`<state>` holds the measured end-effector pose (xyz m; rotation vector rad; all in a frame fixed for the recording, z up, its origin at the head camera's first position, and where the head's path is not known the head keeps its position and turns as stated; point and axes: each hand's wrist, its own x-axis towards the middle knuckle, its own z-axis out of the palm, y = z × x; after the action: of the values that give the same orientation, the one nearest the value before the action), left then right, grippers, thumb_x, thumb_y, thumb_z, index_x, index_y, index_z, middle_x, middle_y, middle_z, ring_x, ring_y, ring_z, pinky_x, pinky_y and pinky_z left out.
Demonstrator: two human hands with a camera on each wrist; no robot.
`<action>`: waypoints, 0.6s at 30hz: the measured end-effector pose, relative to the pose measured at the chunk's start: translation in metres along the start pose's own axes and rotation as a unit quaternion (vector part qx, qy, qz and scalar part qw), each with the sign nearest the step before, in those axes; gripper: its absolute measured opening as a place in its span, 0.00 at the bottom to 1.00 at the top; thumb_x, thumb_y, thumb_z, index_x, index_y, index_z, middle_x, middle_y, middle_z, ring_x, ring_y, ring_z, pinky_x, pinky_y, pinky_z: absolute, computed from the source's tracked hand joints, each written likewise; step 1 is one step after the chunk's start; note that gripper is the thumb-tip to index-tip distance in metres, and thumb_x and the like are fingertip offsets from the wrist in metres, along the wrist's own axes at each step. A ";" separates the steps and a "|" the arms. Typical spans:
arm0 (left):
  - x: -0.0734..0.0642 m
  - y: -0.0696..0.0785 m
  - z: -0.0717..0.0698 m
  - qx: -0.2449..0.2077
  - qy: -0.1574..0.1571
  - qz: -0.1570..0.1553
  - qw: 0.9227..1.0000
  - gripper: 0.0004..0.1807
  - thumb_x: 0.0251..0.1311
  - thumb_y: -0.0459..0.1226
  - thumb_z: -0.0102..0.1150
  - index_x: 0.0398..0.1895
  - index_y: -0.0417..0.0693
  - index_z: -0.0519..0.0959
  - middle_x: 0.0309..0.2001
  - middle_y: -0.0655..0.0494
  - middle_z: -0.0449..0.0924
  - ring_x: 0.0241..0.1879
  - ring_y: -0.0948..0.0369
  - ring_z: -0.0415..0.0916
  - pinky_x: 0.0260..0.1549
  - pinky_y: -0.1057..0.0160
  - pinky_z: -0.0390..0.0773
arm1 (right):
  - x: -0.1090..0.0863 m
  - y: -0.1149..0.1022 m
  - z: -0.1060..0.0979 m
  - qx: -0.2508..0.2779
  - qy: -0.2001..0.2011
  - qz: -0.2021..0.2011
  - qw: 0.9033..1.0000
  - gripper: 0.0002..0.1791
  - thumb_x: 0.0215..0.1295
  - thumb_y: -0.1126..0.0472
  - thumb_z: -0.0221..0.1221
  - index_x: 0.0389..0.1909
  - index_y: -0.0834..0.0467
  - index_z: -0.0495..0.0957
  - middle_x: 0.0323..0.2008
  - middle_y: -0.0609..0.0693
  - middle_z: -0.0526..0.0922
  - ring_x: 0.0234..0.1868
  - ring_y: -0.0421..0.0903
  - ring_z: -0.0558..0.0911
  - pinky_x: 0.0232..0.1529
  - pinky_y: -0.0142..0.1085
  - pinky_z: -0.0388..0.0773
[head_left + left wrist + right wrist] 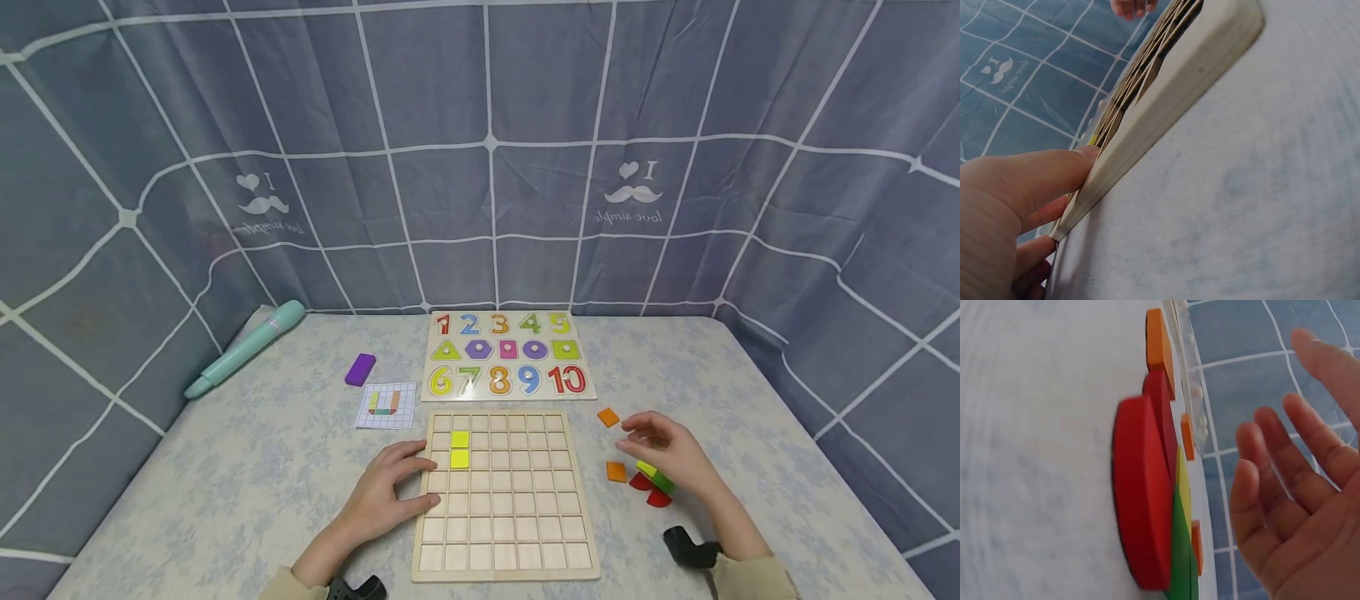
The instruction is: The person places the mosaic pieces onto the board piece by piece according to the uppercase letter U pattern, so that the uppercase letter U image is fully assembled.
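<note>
My left hand (381, 493) touches the left rim of a wooden grid board (514, 505), thumb and fingers lightly bent at the edge. Two yellow squares (460, 459) sit one above the other in the board's upper left cells. To the right, my right hand (669, 455) hovers above the table with loosely bent fingers and nothing in them. Beneath and beside it lie an orange square (617, 472), another orange piece (608, 417), red rounded pieces (1141, 494), a green piece (1180, 553) and a yellow piece (1183, 487). The hand partly hides this group in the head view.
A number and shape puzzle board (491, 367) lies behind the grid. Left of it are a purple block (360, 369) and a pattern card (385, 406) with a coloured U shape. A teal pen-shaped object (246, 350) lies at the back left, near the tiled-print curtain (442, 196).
</note>
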<state>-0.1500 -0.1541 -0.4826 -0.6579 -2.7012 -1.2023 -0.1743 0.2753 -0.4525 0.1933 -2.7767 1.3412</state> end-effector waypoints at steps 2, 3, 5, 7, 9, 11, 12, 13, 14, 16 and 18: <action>0.000 0.000 0.000 0.001 0.000 0.000 1.000 0.21 0.45 0.49 0.71 0.43 0.52 0.83 0.60 0.49 0.71 0.61 0.51 0.64 0.57 0.43 0.64 | 0.000 0.003 -0.002 -0.006 -0.002 0.005 1.000 0.21 0.55 0.51 0.67 0.45 0.59 0.77 0.41 0.51 0.80 0.39 0.43 0.78 0.41 0.32 0.76; 0.000 0.001 0.000 0.000 -0.001 -0.001 1.000 0.21 0.45 0.49 0.71 0.43 0.52 0.83 0.60 0.49 0.71 0.61 0.51 0.64 0.57 0.43 0.63 | -0.001 0.005 -0.002 -0.010 -0.004 0.008 1.000 0.21 0.54 0.51 0.67 0.45 0.59 0.77 0.41 0.51 0.80 0.39 0.43 0.78 0.41 0.32 0.76; 0.000 0.001 0.000 -0.001 -0.001 -0.001 1.000 0.21 0.45 0.49 0.70 0.43 0.52 0.83 0.60 0.49 0.71 0.61 0.51 0.64 0.57 0.43 0.63 | -0.001 0.008 -0.004 -0.015 -0.009 0.015 1.000 0.22 0.54 0.50 0.68 0.45 0.58 0.77 0.41 0.50 0.80 0.39 0.44 0.79 0.41 0.33 0.76; 0.000 0.002 0.000 -0.001 0.001 -0.001 1.000 0.21 0.45 0.49 0.70 0.43 0.52 0.83 0.60 0.49 0.71 0.61 0.50 0.64 0.56 0.43 0.63 | -0.001 0.010 -0.007 -0.017 -0.013 0.024 0.999 0.22 0.53 0.51 0.68 0.45 0.58 0.77 0.41 0.50 0.80 0.39 0.45 0.79 0.40 0.34 0.77; 0.000 0.002 0.000 -0.002 0.003 0.000 1.000 0.21 0.45 0.48 0.71 0.43 0.51 0.83 0.60 0.49 0.71 0.61 0.50 0.64 0.56 0.43 0.63 | -0.001 0.012 -0.009 -0.021 -0.017 0.029 0.999 0.22 0.54 0.51 0.68 0.45 0.58 0.77 0.41 0.50 0.80 0.40 0.46 0.79 0.41 0.35 0.76; 0.000 0.002 0.000 0.001 0.007 0.005 1.000 0.20 0.45 0.48 0.71 0.42 0.51 0.83 0.59 0.49 0.71 0.61 0.50 0.65 0.56 0.43 0.64 | 0.000 0.013 -0.011 -0.026 -0.020 0.031 0.999 0.22 0.54 0.51 0.68 0.46 0.59 0.77 0.41 0.50 0.81 0.40 0.46 0.79 0.41 0.35 0.76; 0.000 0.001 0.001 0.004 0.010 0.008 1.000 0.20 0.45 0.48 0.71 0.42 0.51 0.83 0.59 0.49 0.72 0.60 0.50 0.65 0.56 0.43 0.64 | 0.000 0.013 -0.012 -0.028 -0.020 0.033 0.999 0.22 0.53 0.51 0.68 0.45 0.59 0.78 0.40 0.50 0.81 0.40 0.46 0.78 0.40 0.35 0.76; 0.000 0.001 0.001 0.006 0.013 0.010 1.000 0.20 0.45 0.48 0.71 0.42 0.51 0.83 0.59 0.49 0.72 0.60 0.50 0.66 0.55 0.43 0.65 | -0.001 0.014 -0.013 -0.029 -0.022 0.035 0.999 0.22 0.53 0.51 0.68 0.45 0.59 0.78 0.40 0.50 0.81 0.39 0.46 0.78 0.40 0.34 0.76; 0.000 0.001 0.001 0.009 0.015 0.013 1.000 0.20 0.46 0.48 0.71 0.42 0.51 0.83 0.58 0.49 0.72 0.60 0.50 0.66 0.55 0.43 0.65 | -0.001 0.014 -0.013 -0.031 -0.024 0.038 0.999 0.22 0.53 0.52 0.69 0.45 0.59 0.78 0.39 0.50 0.81 0.39 0.46 0.78 0.39 0.33 0.76; 0.000 0.001 0.002 0.012 0.018 0.018 1.000 0.19 0.46 0.48 0.71 0.41 0.52 0.83 0.58 0.49 0.72 0.59 0.50 0.66 0.54 0.42 0.65 | -0.001 0.014 -0.014 -0.032 -0.032 0.038 0.998 0.23 0.52 0.52 0.69 0.45 0.60 0.78 0.38 0.50 0.81 0.38 0.45 0.77 0.37 0.33 0.75; -0.001 0.000 0.002 0.011 0.018 0.018 1.000 0.19 0.46 0.48 0.70 0.41 0.52 0.83 0.58 0.49 0.73 0.59 0.50 0.66 0.54 0.42 0.66 | -0.002 0.014 -0.015 -0.029 -0.037 0.040 0.998 0.23 0.52 0.53 0.69 0.45 0.61 0.78 0.37 0.50 0.81 0.37 0.45 0.77 0.35 0.32 0.75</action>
<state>-0.1493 -0.1531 -0.4837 -0.6728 -2.6585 -1.1618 -0.1744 0.2960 -0.4546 0.1318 -2.9101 1.2940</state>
